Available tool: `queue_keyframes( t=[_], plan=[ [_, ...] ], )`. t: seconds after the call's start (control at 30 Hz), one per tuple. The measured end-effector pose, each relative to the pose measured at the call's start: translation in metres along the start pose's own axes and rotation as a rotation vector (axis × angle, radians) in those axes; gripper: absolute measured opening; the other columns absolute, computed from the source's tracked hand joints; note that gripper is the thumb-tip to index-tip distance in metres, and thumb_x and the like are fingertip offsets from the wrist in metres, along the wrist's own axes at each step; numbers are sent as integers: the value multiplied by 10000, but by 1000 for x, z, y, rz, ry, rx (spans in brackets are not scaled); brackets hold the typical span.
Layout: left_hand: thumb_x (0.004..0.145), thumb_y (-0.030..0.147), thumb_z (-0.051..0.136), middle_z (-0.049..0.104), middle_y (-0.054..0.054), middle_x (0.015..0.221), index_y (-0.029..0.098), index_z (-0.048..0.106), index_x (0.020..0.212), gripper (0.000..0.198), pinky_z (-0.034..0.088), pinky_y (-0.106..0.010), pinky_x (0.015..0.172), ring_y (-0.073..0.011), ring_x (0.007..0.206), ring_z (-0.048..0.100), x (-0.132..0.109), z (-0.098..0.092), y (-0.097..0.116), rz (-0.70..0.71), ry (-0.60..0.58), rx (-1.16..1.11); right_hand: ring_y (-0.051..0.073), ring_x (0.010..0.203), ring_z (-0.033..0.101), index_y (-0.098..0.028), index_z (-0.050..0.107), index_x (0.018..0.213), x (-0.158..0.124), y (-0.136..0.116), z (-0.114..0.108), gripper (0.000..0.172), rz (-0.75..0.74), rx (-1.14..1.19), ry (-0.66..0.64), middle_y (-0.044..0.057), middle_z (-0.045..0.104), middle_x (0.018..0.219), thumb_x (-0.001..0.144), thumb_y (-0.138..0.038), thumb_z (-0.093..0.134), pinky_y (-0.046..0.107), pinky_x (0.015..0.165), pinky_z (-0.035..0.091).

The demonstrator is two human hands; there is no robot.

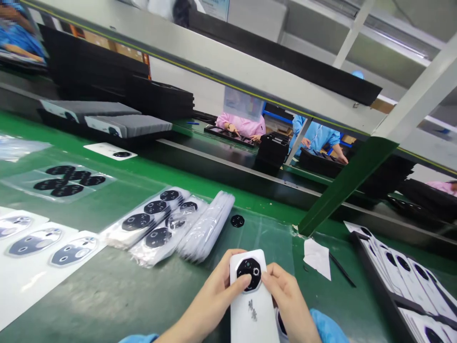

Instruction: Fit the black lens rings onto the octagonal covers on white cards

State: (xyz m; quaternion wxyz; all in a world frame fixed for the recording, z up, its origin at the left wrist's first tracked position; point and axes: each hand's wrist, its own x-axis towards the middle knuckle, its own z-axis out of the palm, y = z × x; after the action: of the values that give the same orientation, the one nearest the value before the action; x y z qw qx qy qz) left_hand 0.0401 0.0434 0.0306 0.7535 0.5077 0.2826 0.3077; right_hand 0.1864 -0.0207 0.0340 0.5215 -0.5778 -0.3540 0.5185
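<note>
In both hands, low in the middle, I hold a white phone back cover (250, 314) upright, with dark lettering and a black octagonal camera plate (249, 275) near its top. My left hand (221, 290) is closed around the left edge, its thumb pressing on the camera plate. Closed at the right edge is my right hand (285, 290), with thumb and fingertips beside the plate. Part of another phone back cover (282, 326) shows behind my right hand. A loose black camera plate (237, 220) lies on the table beyond my hands.
Bagged camera plates (157, 219) and a bundle of clear plastic sleeves (207, 228) lie to the left. A white sheet with decals (32, 281) is further left. A black tray (400, 305) of covers stands right, near a green post (342, 190). Co-workers (246, 126) sit across.
</note>
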Motion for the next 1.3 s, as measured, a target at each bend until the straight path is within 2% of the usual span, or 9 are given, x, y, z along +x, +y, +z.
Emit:
queue_keyframes(
  t=[0.1,0.2,0.47,0.63,0.73,0.97,1.17,1.3],
  plan=[
    [752,425,670,644,-4,874,246,409,1124,488,438,-251,658,-164,732,597,-1,-1,1,-50,2,-175,64,443,413,-171,486,673,1,-2,5,448,-17,-6,-25,-62,465,523,715,-592,635,170,428,346],
    [738,425,691,653,7,804,243,421,1105,491,434,-228,605,-132,624,592,0,-2,1,-87,0,-277,90,451,480,-173,532,691,1,-4,11,427,-50,-5,-17,-41,516,545,745,-591,603,181,398,371],
    [708,423,720,653,5,814,233,450,1132,537,417,-203,574,-113,606,588,5,-3,-2,-134,33,-360,116,467,582,-172,558,668,4,-3,16,435,-59,15,17,-32,568,500,709,-598,637,160,378,415],
    [694,410,681,575,53,632,237,480,1082,470,382,-195,484,-98,494,510,5,0,-5,-261,59,-390,106,426,586,-161,571,705,6,0,16,415,-39,45,-8,-21,597,516,729,-569,640,156,356,436],
    [692,398,654,528,59,580,227,499,1042,419,350,-197,436,-98,457,464,6,1,-8,-279,38,-403,100,402,578,-152,570,726,7,-1,17,421,-30,52,-12,-13,609,525,728,-567,643,162,348,457],
    [720,435,669,547,42,651,215,499,1096,467,354,-196,463,-101,530,494,3,2,-8,-273,7,-406,95,413,594,-139,568,747,8,0,17,429,-27,47,-5,-3,622,541,737,-563,636,155,371,482],
    [573,318,813,617,-12,926,232,399,1259,806,429,-226,529,-107,578,555,1,-6,-3,-272,-15,-402,121,423,606,-160,526,683,6,0,16,427,-37,46,-17,-17,604,500,730,-570,639,162,333,428],
    [573,292,805,620,-40,1021,252,360,1311,862,464,-241,580,-131,646,594,1,-10,0,-224,-30,-366,133,428,602,-176,508,659,4,-1,16,433,-51,46,-13,-27,597,490,705,-580,656,185,344,429]
  ],
)
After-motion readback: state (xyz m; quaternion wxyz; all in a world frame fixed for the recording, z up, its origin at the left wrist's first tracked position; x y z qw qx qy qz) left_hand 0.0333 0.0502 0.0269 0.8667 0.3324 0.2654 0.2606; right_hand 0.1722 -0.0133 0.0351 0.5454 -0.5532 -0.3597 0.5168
